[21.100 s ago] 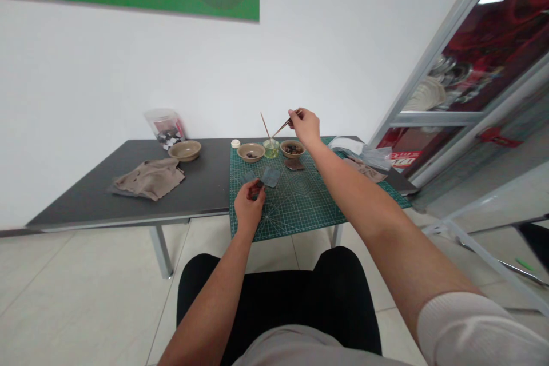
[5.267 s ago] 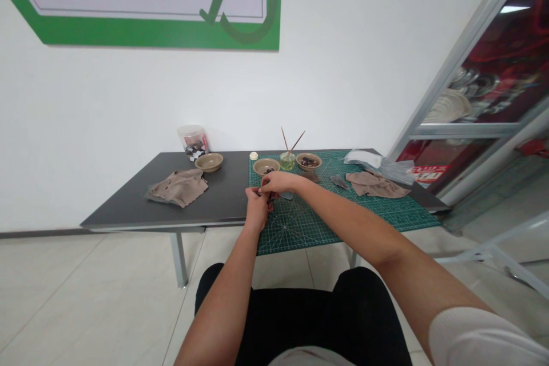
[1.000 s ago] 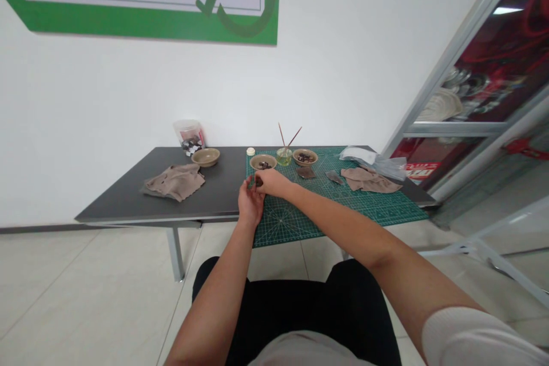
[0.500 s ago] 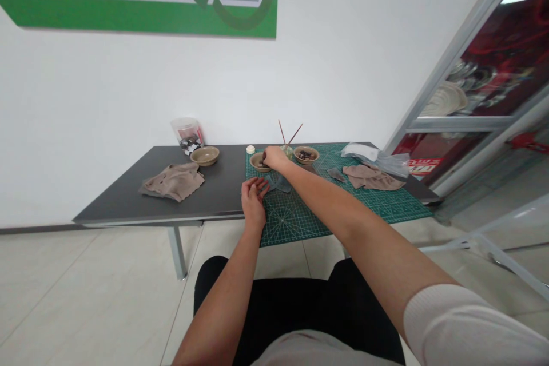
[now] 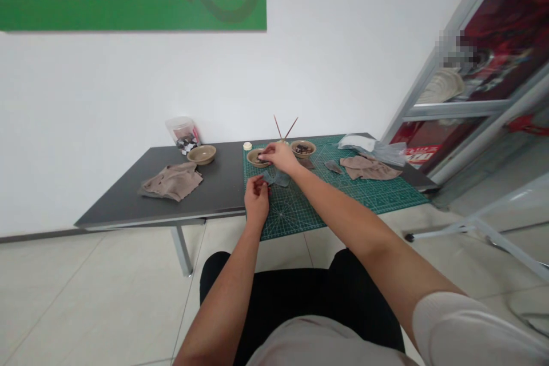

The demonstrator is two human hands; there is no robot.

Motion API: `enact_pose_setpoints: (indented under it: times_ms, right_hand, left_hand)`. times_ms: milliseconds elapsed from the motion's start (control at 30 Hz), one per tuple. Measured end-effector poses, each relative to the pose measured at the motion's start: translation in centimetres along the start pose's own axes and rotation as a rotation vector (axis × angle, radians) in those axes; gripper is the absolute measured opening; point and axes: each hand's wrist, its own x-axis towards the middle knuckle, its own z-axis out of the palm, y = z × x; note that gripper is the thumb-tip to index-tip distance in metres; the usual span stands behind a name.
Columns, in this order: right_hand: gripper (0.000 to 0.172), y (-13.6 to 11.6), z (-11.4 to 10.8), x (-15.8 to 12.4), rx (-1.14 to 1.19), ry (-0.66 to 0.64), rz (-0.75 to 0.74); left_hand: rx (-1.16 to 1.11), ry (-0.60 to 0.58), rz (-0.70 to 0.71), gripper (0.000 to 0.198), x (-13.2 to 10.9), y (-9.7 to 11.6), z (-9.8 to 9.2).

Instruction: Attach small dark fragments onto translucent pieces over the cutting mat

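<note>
My left hand (image 5: 257, 197) rests at the left part of the green cutting mat (image 5: 300, 211), its fingers curled against the near end of a thin blue-grey piece of cloth (image 5: 281, 179). My right hand (image 5: 278, 155) is over the right rim of a small tan bowl (image 5: 253, 163), thumb and fingers pinched on a small dark piece whose kind is too small to make out. Behind my right wrist stands a second tan bowl (image 5: 303, 150), with several dark shiny pieces in it.
Two thin sticks (image 5: 292, 127) stand upright behind my right hand. A white round lid (image 5: 247, 146) sits at the mat's back left. Further left are a brown cloth (image 5: 171, 180), a third bowl (image 5: 201, 154) and a clear tub (image 5: 183, 134). At right lie another brown cloth (image 5: 369, 168) and a plastic bag (image 5: 388, 151).
My right hand has drawn back slightly to the right from inside the bowl, a dark piece at its fingertips. My left fingers have curled in from a more open pose.
</note>
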Motion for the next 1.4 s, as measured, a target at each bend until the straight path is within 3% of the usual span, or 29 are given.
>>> enact_pose_setpoints:
  times_ms: [67, 133, 200, 267, 400, 500, 633, 733, 867, 1067, 1200, 1400]
  right_hand:
    - [0.025, 0.8, 0.0, -3.3, 0.278, -0.085, 0.03]
    - [0.026, 1.8, 0.1, -6.3, 0.439, -0.067, 0.043]
    - [0.028, 2.7, 0.1, -8.6, 0.518, 0.015, 0.056]
    - [0.031, 3.3, -0.1, -10.0, 0.526, 0.068, 0.081]
    - [0.035, 3.6, -1.0, -11.9, 0.394, 0.098, 0.136]
    - [0.029, 4.1, -2.5, -13.1, 0.193, 0.162, 0.077]
    - [0.02, 6.7, -6.1, -14.2, -0.261, 0.349, 0.03]
    - [0.028, 9.3, -9.1, -14.6, -0.515, 0.437, 0.173]
    - [0.051, 11.5, -10.9, -14.4, -0.645, 0.276, 0.275]
    - [0.066, 11.1, -10.0, -12.9, -0.745, 0.073, 0.187]
    - [0.07, 10.9, -9.0, -10.8, -0.763, 0.014, 0.109]
    - [0.046, 11.2, -7.9, -7.9, -0.746, 0.058, 0.131]
  left_hand:
    - [0.061, -0.035, 0.026, 0.036, -0.1, -0.1, 0.1]
    - [0.118, -0.111, 0.04, 0.047, -0.2, 0.0, 0.2]
    - [0.239, -0.242, 0.085, 0.036, -0.4, 0.2, 0.3]
    - [0.385, -0.299, 0.141, 0.026, -0.6, 0.5, 0.3]
    - [0.625, -0.396, 0.256, 0.015, -1.2, 1.1, 0.6]
    - [0.702, -0.462, 0.339, 0.014, -1.4, 1.2, 0.8]
    - [0.693, -0.383, 0.343, 0.019, -1.3, 0.7, 0.9]
    - [0.673, -0.375, 0.375, 0.023, -1.1, 0.6, 1.0]
    - [0.687, -0.387, 0.414, 0.022, -1.0, 0.6, 0.9]
    - [0.661, -0.368, 0.316, 0.022, -1.0, 0.4, 0.9]
    - [0.645, -0.357, 0.311, 0.02, -1.1, 0.4, 0.9]
    - [0.665, -0.325, 0.393, 0.016, -1.1, 0.8, 0.9]
